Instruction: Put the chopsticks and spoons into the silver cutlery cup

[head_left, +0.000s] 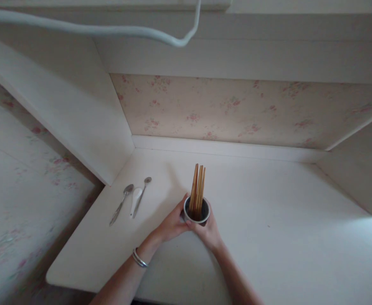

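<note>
Both of my hands are wrapped round a metal cup in the middle of the white desk. My left hand grips its left side, and my right hand grips its right side. Several wooden chopsticks stand in the cup, their upper ends leaning slightly away from me. To the left on the desk lie a large metal spoon, a white soup spoon and a slim long-handled metal spoon, side by side. The fingers behind the cup are mostly hidden.
The white desk has a rounded front left corner. White side panels and a low back ledge bound it. Overhead, a white cable hangs below a shelf. Floral wallpaper covers the wall behind.
</note>
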The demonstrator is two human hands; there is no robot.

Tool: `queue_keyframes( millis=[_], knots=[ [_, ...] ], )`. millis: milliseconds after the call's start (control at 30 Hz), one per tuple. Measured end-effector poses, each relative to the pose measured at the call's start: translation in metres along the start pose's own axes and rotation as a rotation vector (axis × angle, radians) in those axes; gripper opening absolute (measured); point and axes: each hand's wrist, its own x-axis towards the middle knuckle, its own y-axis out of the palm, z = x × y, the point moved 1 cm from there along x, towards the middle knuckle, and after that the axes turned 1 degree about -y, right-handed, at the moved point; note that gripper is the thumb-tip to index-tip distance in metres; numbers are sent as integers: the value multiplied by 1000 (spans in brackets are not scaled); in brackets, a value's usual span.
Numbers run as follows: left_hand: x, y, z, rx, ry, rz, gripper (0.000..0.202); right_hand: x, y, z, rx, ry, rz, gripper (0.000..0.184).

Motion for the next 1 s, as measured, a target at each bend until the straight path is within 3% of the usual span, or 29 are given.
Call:
queue_keyframes(
  millis=[67,167,233,300,367,467,567,867,1000],
  knots=[
    [-9,-7,-7,94,-8,-30,83,-1,1,-3,-33,-3,-15,76],
    [-27,-34,-23,274,-106,-233,57,-3,0,-8,-81,0,-24,79],
    [-42,-64,-34,453,-221,-414,38,-3,-1,-11,-106,9,-31,82],
    [-58,-99,-43,713,-290,-625,36,-3,-2,-14,-112,18,-32,84],
    [-72,-133,-46,1014,-352,-731,37,-3,-2,-15,-105,29,-23,83],
    [-86,-171,-42,1295,-427,-719,40,-3,-2,-16,-97,37,-14,84],
    [-89,-190,-36,1373,-501,-653,43,-3,-2,-16,-92,39,-12,84],
    [-75,-197,-30,1386,-607,-519,38,-3,-1,-7,-73,15,-14,80],
    [-70,-203,-48,1398,-578,-587,39,-3,-1,-7,-70,27,-20,82]
  ],
)
